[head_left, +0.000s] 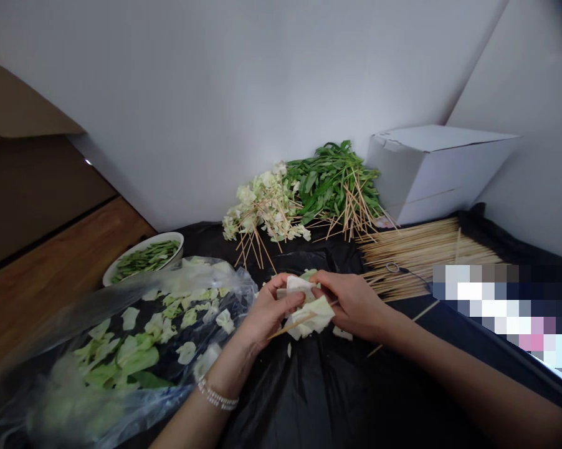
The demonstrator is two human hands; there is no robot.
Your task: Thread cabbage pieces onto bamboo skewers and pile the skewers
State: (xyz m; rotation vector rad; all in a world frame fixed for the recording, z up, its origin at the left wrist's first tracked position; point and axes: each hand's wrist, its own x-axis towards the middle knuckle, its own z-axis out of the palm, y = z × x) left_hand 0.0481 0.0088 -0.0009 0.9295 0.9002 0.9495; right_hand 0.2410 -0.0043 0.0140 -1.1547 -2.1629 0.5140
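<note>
My left hand (266, 312) pinches a stack of pale cabbage pieces (309, 307) in front of me. My right hand (356, 302) grips a thin bamboo skewer (293, 325) that runs through the stack, its tip pointing left and down. Both hands meet over the black plastic sheet (318, 386). A beaded bracelet (217, 396) sits on my left wrist.
A clear plastic bag with cut cabbage leaves (136, 349) lies at the left. A white bowl of green vegetable pieces (145, 255) stands behind it. Finished cabbage skewers (262, 209) and leafy green skewers (337, 184) lie against the wall. Bare skewers (425, 252) and a white box (430, 168) are at the right.
</note>
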